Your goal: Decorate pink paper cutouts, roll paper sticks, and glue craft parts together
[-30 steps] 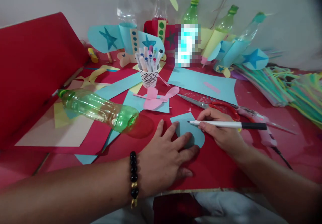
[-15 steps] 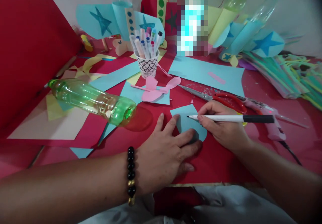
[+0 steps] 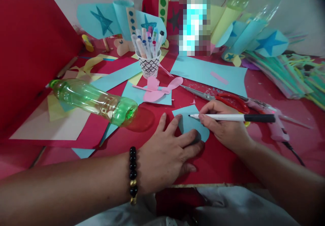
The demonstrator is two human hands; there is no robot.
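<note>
A small piece of light blue paper (image 3: 189, 121) with a rounded lower edge lies on the red table in front of me. My left hand (image 3: 170, 151), fingers spread, presses it flat from the left. Between the thumb and fingers of my right hand (image 3: 220, 124) is a white marker (image 3: 228, 117) with a black end. Its dark tip is at the upper middle of the blue paper; I cannot tell whether it touches. No drawn line shows clearly on the paper.
Left lies a green plastic bottle (image 3: 93, 100) on coloured sheets. Ahead are a cup of markers (image 3: 149, 65), pink paper cutouts (image 3: 157, 92) and red-handled scissors (image 3: 232, 102). A pink glue gun (image 3: 279, 127) lies right. Decorated bottles (image 3: 123, 19) stand behind, near plastic straws (image 3: 281, 77).
Almost nothing differs. The marker in my right hand has tilted very slightly, and its tip has shifted a little up and left. My left hand stays in place on the paper.
</note>
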